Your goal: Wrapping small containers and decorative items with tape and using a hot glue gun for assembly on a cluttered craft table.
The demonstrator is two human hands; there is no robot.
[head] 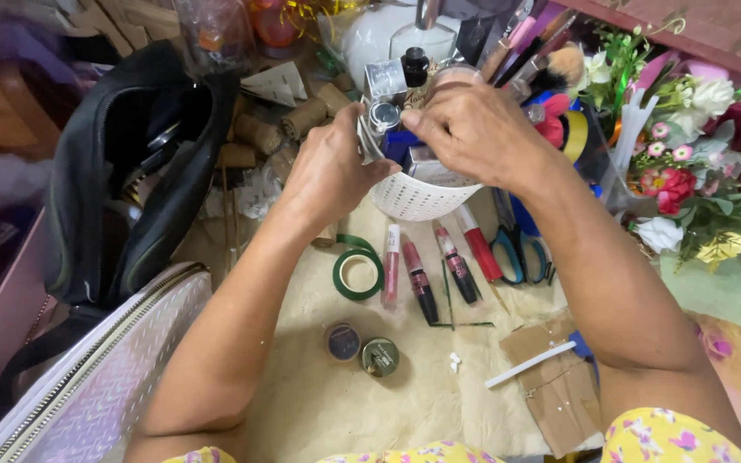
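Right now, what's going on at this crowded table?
A person has both hands in a white perforated plastic basket packed with small cosmetics. The left hand steadies its rim, and the right hand pinches a small item on top. In front, a green tape roll and four slim lip-colour tubes lie on cream paper.

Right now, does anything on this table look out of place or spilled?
Nothing looks spilled or broken. Four lip-colour tubes lie loose beside a roll of green tape in front of the crowded white basket, where both hands, left and right, are busy. Blue-handled scissors poke from under the right forearm.
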